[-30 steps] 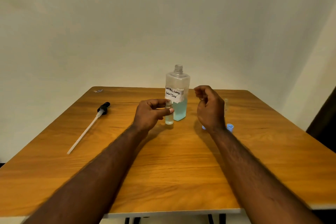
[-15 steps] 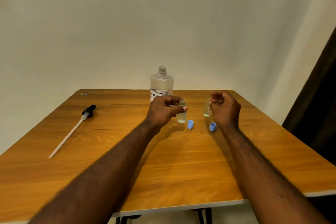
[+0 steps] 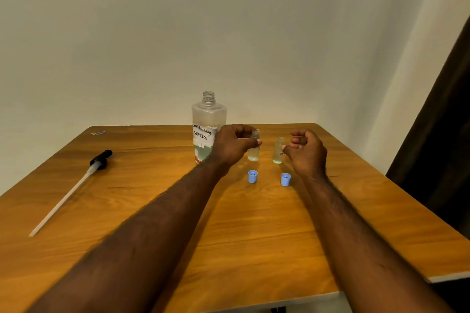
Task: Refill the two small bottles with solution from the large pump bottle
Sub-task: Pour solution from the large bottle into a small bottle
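Since the earlier frame your right hand (image 3: pixel 307 152) has drawn back from the right small bottle (image 3: pixel 278 151). It now sits just beside it, fingers loosely curled and holding nothing. Your left hand (image 3: pixel 234 145) pinches the left small bottle (image 3: pixel 254 147), upright, near its neck. The large bottle (image 3: pixel 208 122) stands open just left, and the pump (image 3: pixel 100 159) lies far left. Brace the small bottle, then tilt the large one slowly, mouth to mouth.

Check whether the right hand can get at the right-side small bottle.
Probably yes. The right hand hovers just beside the right small bottle, with nothing between them. The left hand grips the left small bottle, off to the side.
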